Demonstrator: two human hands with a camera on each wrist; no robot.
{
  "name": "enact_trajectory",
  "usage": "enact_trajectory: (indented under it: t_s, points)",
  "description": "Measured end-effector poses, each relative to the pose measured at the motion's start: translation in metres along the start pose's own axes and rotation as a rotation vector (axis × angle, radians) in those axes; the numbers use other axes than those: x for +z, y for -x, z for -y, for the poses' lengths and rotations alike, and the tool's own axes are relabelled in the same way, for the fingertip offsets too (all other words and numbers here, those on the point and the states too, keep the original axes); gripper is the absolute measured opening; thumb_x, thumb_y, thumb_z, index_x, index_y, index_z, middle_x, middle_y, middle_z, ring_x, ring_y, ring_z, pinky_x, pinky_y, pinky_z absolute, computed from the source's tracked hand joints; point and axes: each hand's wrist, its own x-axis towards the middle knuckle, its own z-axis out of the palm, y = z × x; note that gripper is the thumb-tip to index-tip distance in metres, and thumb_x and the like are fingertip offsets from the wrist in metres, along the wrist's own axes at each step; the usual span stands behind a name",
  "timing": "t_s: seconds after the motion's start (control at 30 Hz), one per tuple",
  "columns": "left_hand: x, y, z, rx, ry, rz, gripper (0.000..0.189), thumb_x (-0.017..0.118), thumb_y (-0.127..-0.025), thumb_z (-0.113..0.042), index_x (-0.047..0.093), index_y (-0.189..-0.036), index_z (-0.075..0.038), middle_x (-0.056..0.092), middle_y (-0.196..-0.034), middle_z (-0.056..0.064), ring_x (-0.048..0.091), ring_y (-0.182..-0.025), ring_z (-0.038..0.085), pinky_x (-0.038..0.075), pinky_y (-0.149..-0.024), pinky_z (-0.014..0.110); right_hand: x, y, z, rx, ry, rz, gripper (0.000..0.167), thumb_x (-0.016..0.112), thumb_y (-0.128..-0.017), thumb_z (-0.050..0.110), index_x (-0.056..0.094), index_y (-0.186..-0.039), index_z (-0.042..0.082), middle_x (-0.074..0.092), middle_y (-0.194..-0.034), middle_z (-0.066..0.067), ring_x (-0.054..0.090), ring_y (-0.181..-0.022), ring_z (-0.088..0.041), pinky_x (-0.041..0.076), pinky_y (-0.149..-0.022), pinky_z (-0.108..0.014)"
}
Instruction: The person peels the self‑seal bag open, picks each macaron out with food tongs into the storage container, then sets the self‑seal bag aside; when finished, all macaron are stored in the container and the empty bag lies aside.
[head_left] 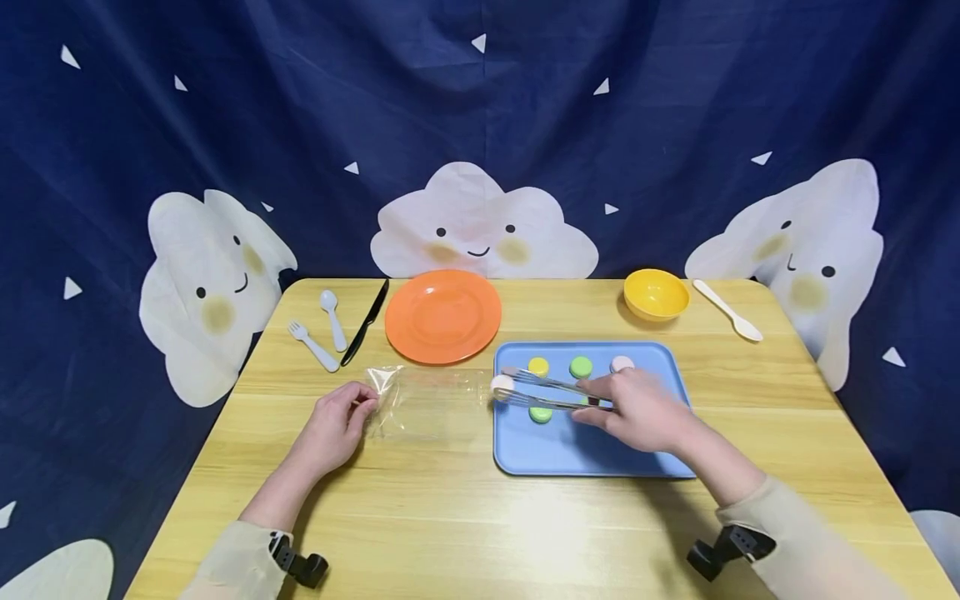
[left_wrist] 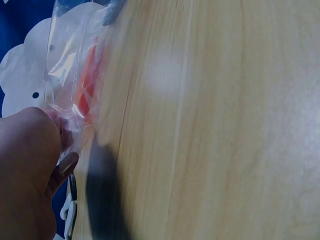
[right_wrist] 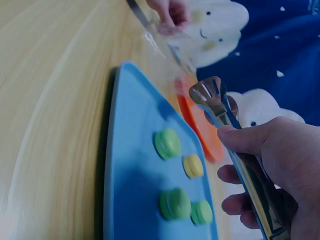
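My left hand (head_left: pixel 339 425) pinches the near-left edge of a clear plastic bag (head_left: pixel 431 408), which stretches across the table toward the tray. Metal tongs (head_left: pixel 551 398) are gripped in my right hand (head_left: pixel 645 408), their tips pointing left. Between those tips sits a pale macaron (head_left: pixel 502 387), above the left edge of the blue tray (head_left: pixel 547 457) and close to the bag's right end. On the tray lie a yellow macaron (head_left: pixel 538 367), a pale pink macaron (head_left: pixel 622 364) and several green macarons (right_wrist: pixel 167 143). The right hand and tongs partly cover one green macaron in the head view.
An orange plate (head_left: pixel 442 317) lies behind the bag. To its left are a black knife (head_left: pixel 365 323), a light spoon (head_left: pixel 333 321) and a light fork (head_left: pixel 313 346). A yellow bowl (head_left: pixel 656 296) and a white spoon (head_left: pixel 727 310) are at the back right.
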Motion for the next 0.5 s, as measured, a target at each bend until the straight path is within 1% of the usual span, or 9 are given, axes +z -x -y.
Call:
enact_trajectory:
  t_s: [0.07,0.1,0.17,0.27,0.3,0.33,0.4,0.43,0.5]
  points:
    - [0.0,0.0,0.0,0.005,-0.004,0.001,0.008,0.072,-0.099,0.001,0.07,-0.101,-0.007,0.07,-0.094,0.001,0.066,-0.087,0.017,0.058,-0.077,0.043,-0.007,0.009,-0.005,0.015,0.001,-0.021,0.028,0.084,-0.093,0.033,0.082,-0.115,0.015,0.077,-0.099,0.007,0.056,-0.071,-0.006,0.046,-0.059,-0.031]
    - [0.0,-0.001,-0.001,0.007,-0.005,0.001,0.008,0.072,-0.099,0.001,0.07,-0.1,-0.007,0.07,-0.094,0.001,0.066,-0.086,0.017,0.058,-0.077,0.043,-0.01,0.014,-0.008,0.021,-0.001,-0.025,0.029,0.084,-0.093,0.033,0.082,-0.116,0.015,0.077,-0.098,0.007,0.057,-0.069,-0.004,0.046,-0.057,-0.03]
    - [-0.001,-0.001,-0.001,0.011,-0.004,0.002,0.009,0.073,-0.098,0.001,0.07,-0.1,-0.007,0.07,-0.094,0.001,0.066,-0.087,0.017,0.058,-0.077,0.043,-0.018,0.024,-0.013,0.041,-0.007,-0.033,0.028,0.083,-0.094,0.033,0.081,-0.115,0.016,0.071,-0.084,0.015,0.053,-0.061,0.0,0.042,-0.052,-0.027]
    - [-0.001,-0.001,-0.001,0.012,-0.005,0.005,0.008,0.073,-0.099,0.001,0.071,-0.101,-0.007,0.07,-0.095,0.0,0.067,-0.088,0.017,0.058,-0.077,0.043,-0.028,0.039,-0.021,0.05,-0.021,-0.05,0.011,0.082,-0.095,0.032,0.077,-0.099,0.023,0.051,-0.066,0.023,0.041,-0.052,0.003,0.035,-0.048,-0.024]
    - [0.0,-0.001,-0.001,0.01,-0.006,0.007,0.008,0.072,-0.099,0.0,0.071,-0.101,-0.007,0.07,-0.095,0.0,0.067,-0.088,0.017,0.058,-0.078,0.043,-0.031,0.044,-0.023,0.053,-0.017,-0.059,0.01,0.082,-0.095,0.032,0.074,-0.094,0.026,0.044,-0.062,0.024,0.038,-0.05,0.003,0.032,-0.046,-0.023]
    - [0.0,-0.001,-0.001,0.009,-0.007,0.009,0.007,0.072,-0.099,0.0,0.071,-0.101,-0.007,0.07,-0.095,0.0,0.067,-0.088,0.017,0.058,-0.078,0.044,-0.034,0.049,-0.025,0.057,-0.009,-0.071,0.013,0.083,-0.094,0.033,0.071,-0.09,0.028,0.039,-0.06,0.024,0.036,-0.049,0.003,0.031,-0.045,-0.023]
    - [0.0,-0.001,0.0,0.004,-0.012,0.013,0.007,0.072,-0.1,-0.001,0.071,-0.101,-0.007,0.07,-0.095,0.0,0.067,-0.089,0.017,0.058,-0.079,0.044,-0.039,0.059,-0.029,0.059,0.009,-0.096,0.016,0.085,-0.092,0.031,0.069,-0.089,0.03,0.038,-0.06,0.025,0.036,-0.048,0.005,0.031,-0.046,-0.023]
    - [0.001,-0.001,0.0,0.001,-0.013,0.016,0.006,0.072,-0.1,-0.002,0.071,-0.101,-0.007,0.07,-0.095,0.0,0.067,-0.089,0.017,0.058,-0.079,0.044,-0.041,0.064,-0.032,0.066,0.021,-0.112,0.013,0.086,-0.091,0.031,0.073,-0.093,0.029,0.038,-0.059,0.026,0.037,-0.049,0.006,0.031,-0.046,-0.023]
    - [0.001,-0.001,0.0,-0.005,-0.014,0.02,0.007,0.072,-0.1,-0.001,0.071,-0.101,-0.008,0.07,-0.095,0.0,0.067,-0.089,0.017,0.058,-0.079,0.044,-0.045,0.074,-0.036,0.09,0.041,-0.13,0.019,0.088,-0.088,0.031,0.079,-0.104,0.025,0.038,-0.058,0.027,0.037,-0.048,0.007,0.031,-0.046,-0.024]
